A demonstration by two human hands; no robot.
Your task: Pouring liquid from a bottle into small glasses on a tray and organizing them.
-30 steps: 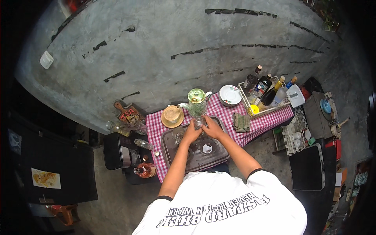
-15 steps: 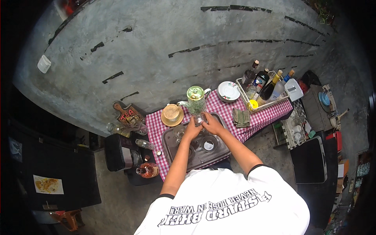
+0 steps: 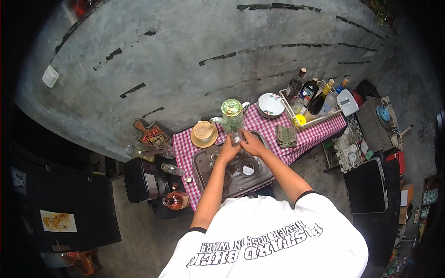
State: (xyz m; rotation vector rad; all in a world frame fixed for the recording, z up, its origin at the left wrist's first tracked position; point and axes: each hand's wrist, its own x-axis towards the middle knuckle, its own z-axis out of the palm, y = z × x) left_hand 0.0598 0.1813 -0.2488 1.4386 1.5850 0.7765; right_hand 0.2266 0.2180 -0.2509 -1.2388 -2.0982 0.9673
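Both my hands meet over the far part of a dark serving tray (image 3: 264, 183). My left hand (image 3: 228, 151) and my right hand (image 3: 253, 144) grip a clear glass (image 3: 237, 137) from either side. Just beyond it stands a green patterned teapot (image 3: 232, 121) with a lid. Another clear glass (image 3: 212, 153) is on the tray beside my left hand. Nearer to me, below my right wrist, sits a round dark dish (image 3: 249, 167) with something white in it. My left forearm partly covers a further round item on the tray.
A red-checked cloth (image 3: 183, 160) covers the table. A wooden cup-like piece on a saucer (image 3: 204, 133), stacked bowls (image 3: 270, 105), a folded green cloth (image 3: 286, 136) and a bottle rack (image 3: 320, 121) surround the tray. At left are a black appliance (image 3: 140, 180) and an amber bottle (image 3: 176, 200).
Both hands stay on the clear glass, in almost the same spot. The whole view has shifted slightly; nothing else has visibly moved.
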